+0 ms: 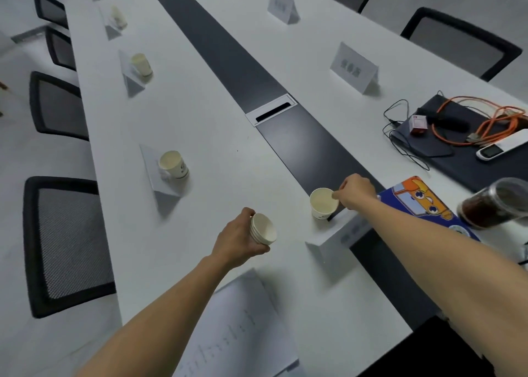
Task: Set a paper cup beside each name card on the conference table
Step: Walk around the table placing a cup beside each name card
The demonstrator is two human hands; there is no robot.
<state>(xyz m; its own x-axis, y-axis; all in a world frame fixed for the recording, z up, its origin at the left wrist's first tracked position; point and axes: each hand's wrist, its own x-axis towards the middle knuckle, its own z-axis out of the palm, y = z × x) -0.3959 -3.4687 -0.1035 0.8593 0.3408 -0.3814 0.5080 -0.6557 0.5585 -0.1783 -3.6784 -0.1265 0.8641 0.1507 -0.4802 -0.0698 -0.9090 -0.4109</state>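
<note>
Right hand (355,194) pinches cup (323,204) rim beside name card (334,235); left hand (240,241) grips tilted stack (263,228). Risk: rim pinch tips cup on release.

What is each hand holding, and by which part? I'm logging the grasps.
Left hand: a stack of paper cups, gripped around its side. Right hand: a single paper cup, pinched at the rim.

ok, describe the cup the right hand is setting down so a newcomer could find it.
Follow the dark centre strip of the white conference table toward the near end, to the name card lying by its edge. The paper cup stands upright just beyond it, rim pinched by the right hand; the other lone cups are unheld.
</note>
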